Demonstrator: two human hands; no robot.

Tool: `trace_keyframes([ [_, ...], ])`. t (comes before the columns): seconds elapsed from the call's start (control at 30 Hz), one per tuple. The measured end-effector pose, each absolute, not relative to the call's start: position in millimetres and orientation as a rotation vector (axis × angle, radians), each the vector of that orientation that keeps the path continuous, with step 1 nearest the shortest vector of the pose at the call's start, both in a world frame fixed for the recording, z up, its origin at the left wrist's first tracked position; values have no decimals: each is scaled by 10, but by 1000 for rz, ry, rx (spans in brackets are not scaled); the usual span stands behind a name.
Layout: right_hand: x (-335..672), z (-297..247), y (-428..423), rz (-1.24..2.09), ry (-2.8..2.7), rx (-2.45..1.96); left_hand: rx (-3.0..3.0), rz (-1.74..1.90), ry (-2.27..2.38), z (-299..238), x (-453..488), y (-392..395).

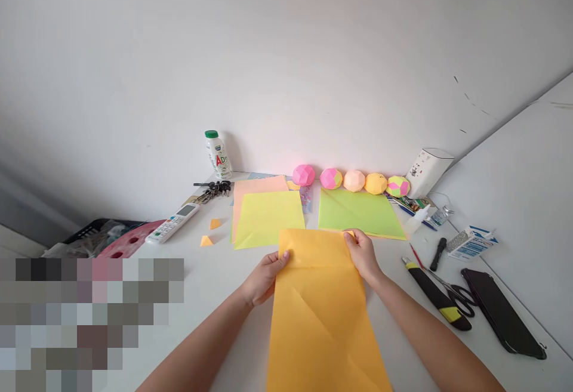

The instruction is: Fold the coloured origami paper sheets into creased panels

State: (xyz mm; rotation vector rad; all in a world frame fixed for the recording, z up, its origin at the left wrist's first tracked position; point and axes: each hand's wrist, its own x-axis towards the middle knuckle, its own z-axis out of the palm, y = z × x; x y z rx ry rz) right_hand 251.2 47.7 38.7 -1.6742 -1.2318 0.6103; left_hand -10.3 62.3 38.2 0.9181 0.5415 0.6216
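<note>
A long sheet of orange paper [320, 314] runs from the middle of the table toward me, with faint creases across it. My left hand [267, 274] grips its left edge near the far end, thumb on top. On the opposite side, my right hand [362, 255] pinches the far right corner, fingers hidden behind the paper. Beyond lie a yellow sheet [271, 216] over a peach sheet [257, 185], and green sheets [358, 212] to their right. Two small orange paper pieces [215, 223] rest on the left.
Several faceted paper balls [354, 181] line the wall. At left are a bottle [218, 156], binder clips [218, 189] and a remote [173, 224]. To the right lie a utility knife [436, 293], scissors [459, 296], a phone [504, 314], a glue bottle [417, 220] and a small box [472, 243].
</note>
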Motion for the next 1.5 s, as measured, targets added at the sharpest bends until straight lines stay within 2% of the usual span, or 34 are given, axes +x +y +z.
trace_keyframes([
  [0.27,2532,411,474,577,-1248,-1687,748,614,545,482,-45,535],
  [0.5,2523,475,468,461,-1267,-1708,792,703,726,452,-5,538],
  [0.8,2571,512,490,311,-1315,-1718,1101,929,1063,342,-53,638],
  [1.03,2823,281,749,119,-1346,-1680,1550,1118,1184,344,-141,690],
  [1.13,2932,208,829,22,-1373,-1634,1935,969,949,286,-95,612],
  [1.23,2960,274,812,-40,-1480,-1558,2577,516,694,156,-28,572],
  [1.3,2922,382,730,-34,-1607,-1494,2787,326,675,70,-17,605],
  [1.43,2734,591,326,129,-1981,-1321,2773,348,754,-12,-89,758],
  [1.5,2622,630,8,312,-2354,-1195,2771,376,741,-14,-130,815],
])
